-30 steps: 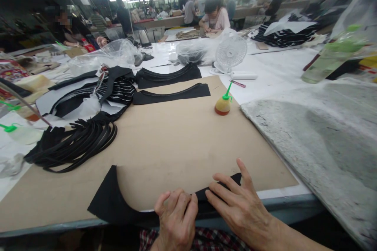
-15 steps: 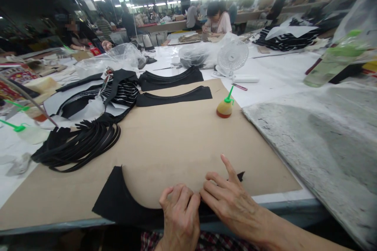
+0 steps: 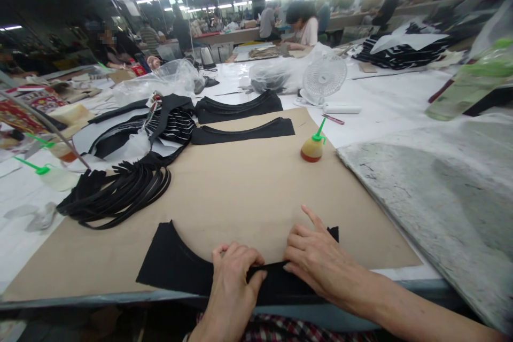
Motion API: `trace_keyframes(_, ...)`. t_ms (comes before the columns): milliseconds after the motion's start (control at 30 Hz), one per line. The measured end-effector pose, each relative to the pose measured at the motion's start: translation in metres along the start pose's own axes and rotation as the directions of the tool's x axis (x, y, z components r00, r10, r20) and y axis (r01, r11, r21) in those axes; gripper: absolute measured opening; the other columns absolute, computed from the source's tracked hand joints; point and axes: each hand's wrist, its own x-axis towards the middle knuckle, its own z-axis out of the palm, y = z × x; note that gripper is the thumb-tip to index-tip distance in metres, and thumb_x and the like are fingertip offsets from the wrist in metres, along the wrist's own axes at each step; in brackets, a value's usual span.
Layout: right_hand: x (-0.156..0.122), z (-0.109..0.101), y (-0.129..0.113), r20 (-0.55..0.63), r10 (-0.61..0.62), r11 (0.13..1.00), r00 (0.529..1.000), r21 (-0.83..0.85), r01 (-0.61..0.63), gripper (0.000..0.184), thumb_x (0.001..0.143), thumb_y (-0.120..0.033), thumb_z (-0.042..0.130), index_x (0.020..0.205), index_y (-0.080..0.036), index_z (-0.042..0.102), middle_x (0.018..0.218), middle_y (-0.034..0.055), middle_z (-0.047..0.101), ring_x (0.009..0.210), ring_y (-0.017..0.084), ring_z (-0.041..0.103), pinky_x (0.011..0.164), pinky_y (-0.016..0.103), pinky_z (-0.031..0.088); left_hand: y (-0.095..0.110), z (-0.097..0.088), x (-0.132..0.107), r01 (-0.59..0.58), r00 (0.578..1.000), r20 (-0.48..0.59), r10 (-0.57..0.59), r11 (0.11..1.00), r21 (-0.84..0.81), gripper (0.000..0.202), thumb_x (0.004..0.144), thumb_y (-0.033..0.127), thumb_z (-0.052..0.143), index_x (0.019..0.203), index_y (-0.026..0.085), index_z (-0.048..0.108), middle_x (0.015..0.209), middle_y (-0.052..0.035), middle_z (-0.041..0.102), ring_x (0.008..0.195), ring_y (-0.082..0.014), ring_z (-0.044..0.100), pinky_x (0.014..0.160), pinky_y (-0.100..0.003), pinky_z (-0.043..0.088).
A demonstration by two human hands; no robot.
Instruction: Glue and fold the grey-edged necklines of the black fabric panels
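Note:
A black curved piece [image 3: 176, 264] of fabric or leather lies along the table's front edge, its concave edge facing away from me. My left hand [image 3: 236, 275] pinches that edge near the middle, thumb and fingers closed on it. A short way to the right, my right hand [image 3: 315, 254] has its curled fingers on the same edge, with the index finger raised and pointing forward. Part of the piece is hidden under both hands; its right tip shows beyond my right wrist. Two similar curved black pieces [image 3: 244, 131] lie farther back on the brown board [image 3: 248, 187].
A squeeze bottle [image 3: 311, 148] with a green spout stands on the board. Black strips [image 3: 120, 195] are heaped at left. A grey stained slab [image 3: 425, 181] lies at right. Behind are a small fan [image 3: 324, 79], plastic bags [image 3: 160, 83] and a seated person [image 3: 306, 26].
My hands have moved apart along the black piece's edge, the right one shifting rightward. The left thumb now shows on the edge. The whole view has shifted slightly.

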Motion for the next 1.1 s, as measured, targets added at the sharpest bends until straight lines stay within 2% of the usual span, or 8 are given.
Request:
trace_keyframes(133, 0.009, -0.007, -0.003, 0.119, 0.011, 0.998, 0.993, 0.059, -0.018, 0.023, 0.096, -0.025, 0.045, 0.081, -0.024, 0.063, 0.082, -0.0029, 0.065, 0.087, 0.015, 0.056, 0.114, 0.059, 0.004, 0.008, -0.010, 0.006, 0.102, 0.991, 0.095, -0.096, 0.993, -0.055, 0.006, 0.071, 0.017, 0.063, 0.068, 0.021, 0.061, 0.075, 0.0045, 0.064, 0.083, -0.0157, 0.056, 0.090, -0.039, 0.025)
trace_keyframes(233, 0.015, -0.005, -0.005, 0.175, -0.010, 0.998, 0.985, 0.066, -0.002, 0.024, 0.096, -0.024, 0.044, 0.081, -0.023, 0.063, 0.079, -0.0024, 0.064, 0.085, 0.016, 0.055, 0.114, 0.059, 0.006, 0.008, -0.013, 0.009, 0.143, 0.980, 0.157, -0.125, 0.984, -0.108, 0.001, 0.069, 0.022, 0.064, 0.068, 0.022, 0.064, 0.076, 0.0031, 0.064, 0.085, -0.0174, 0.054, 0.087, -0.037, 0.028)
trace_keyframes(500, 0.018, -0.008, -0.005, 0.221, -0.008, 0.985, 0.975, 0.168, -0.030, 0.023, 0.095, -0.026, 0.045, 0.083, -0.022, 0.064, 0.082, -0.0008, 0.065, 0.087, 0.016, 0.056, 0.113, 0.057, 0.010, 0.006, -0.021, 0.013, 0.190, 0.953, 0.261, -0.154, 0.974, -0.121, 0.010, 0.066, 0.029, 0.069, 0.076, 0.025, 0.069, 0.082, 0.0011, 0.065, 0.095, -0.0224, 0.049, 0.085, -0.035, 0.032)
trace_keyframes(567, 0.019, -0.007, -0.007, 0.210, -0.010, 0.982, 0.978, 0.185, -0.030, 0.021, 0.095, -0.026, 0.046, 0.087, -0.023, 0.065, 0.082, -0.0006, 0.065, 0.088, 0.017, 0.057, 0.113, 0.059, 0.011, 0.008, -0.020, 0.012, 0.174, 0.962, 0.235, -0.142, 0.977, -0.121, 0.008, 0.067, 0.023, 0.066, 0.075, 0.024, 0.068, 0.081, 0.0013, 0.064, 0.093, -0.0218, 0.050, 0.086, -0.036, 0.032)
trace_keyframes(733, 0.022, 0.009, -0.015, 0.151, -0.051, 0.982, 0.987, 0.187, 0.022, 0.021, 0.094, -0.020, 0.044, 0.085, -0.023, 0.063, 0.081, -0.0020, 0.064, 0.082, 0.016, 0.059, 0.110, 0.060, 0.017, 0.012, -0.012, 0.007, 0.093, 0.992, 0.099, -0.077, 0.983, -0.160, 0.023, 0.065, 0.008, 0.063, 0.081, 0.024, 0.059, 0.080, 0.0042, 0.063, 0.087, -0.0188, 0.053, 0.082, -0.035, 0.036)
trace_keyframes(867, 0.022, 0.024, -0.011, 0.071, -0.080, 0.979, 0.994, 0.195, 0.065, 0.020, 0.092, -0.016, 0.045, 0.090, -0.026, 0.062, 0.084, -0.0029, 0.065, 0.082, 0.018, 0.062, 0.109, 0.061, 0.020, 0.005, -0.011, 0.007, 0.040, 0.993, 0.120, -0.017, 0.981, -0.190, 0.033, 0.061, 0.013, 0.076, 0.087, 0.026, 0.059, 0.082, 0.0076, 0.064, 0.086, -0.0167, 0.055, 0.088, -0.037, 0.036)
trace_keyframes(967, 0.023, 0.027, -0.003, -0.004, -0.133, 0.982, 0.991, 0.138, 0.132, 0.017, 0.089, -0.016, 0.049, 0.085, -0.025, 0.063, 0.079, -0.0022, 0.066, 0.078, 0.019, 0.064, 0.106, 0.058, 0.027, -0.005, -0.013, 0.009, 0.035, 0.994, 0.109, -0.020, 0.990, -0.140, 0.040, 0.060, 0.020, 0.081, 0.094, 0.028, 0.061, 0.088, 0.0064, 0.066, 0.090, -0.0180, 0.056, 0.089, -0.038, 0.036)
trace_keyframes(1100, 0.023, 0.024, 0.009, 0.039, -0.087, 0.985, 0.995, 0.155, 0.080, 0.018, 0.091, -0.024, 0.051, 0.076, -0.026, 0.061, 0.074, -0.0035, 0.068, 0.073, 0.019, 0.067, 0.100, 0.050, 0.037, -0.015, -0.023, 0.013, -0.013, 0.999, 0.050, 0.017, 0.997, -0.075, 0.032, 0.063, 0.022, 0.081, 0.089, 0.028, 0.063, 0.089, 0.0064, 0.066, 0.093, -0.0179, 0.058, 0.092, -0.040, 0.035)
